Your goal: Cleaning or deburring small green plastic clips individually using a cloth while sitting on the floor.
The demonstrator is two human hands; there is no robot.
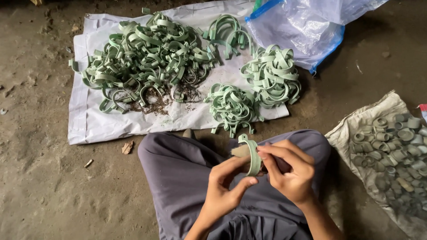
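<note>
bare packed dirt floor point(40, 186), dim even light, scattered debris.

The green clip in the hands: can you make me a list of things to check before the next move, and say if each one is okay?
1. Green clip held by both hands: ok; the left hand and right hand both pinch it above the lap.
2. Grip firm: cannot tell; the fingers hide part of the clip.
3. Brown piece behind the clip: cannot tell what it is.
4. More clips within view: ok; the big pile and smaller bunches lie on the white sheet.
5. Sack of grey-green rings at the right: ok, open.
6. Plastic bag: ok, lying beyond the sheet.
</note>
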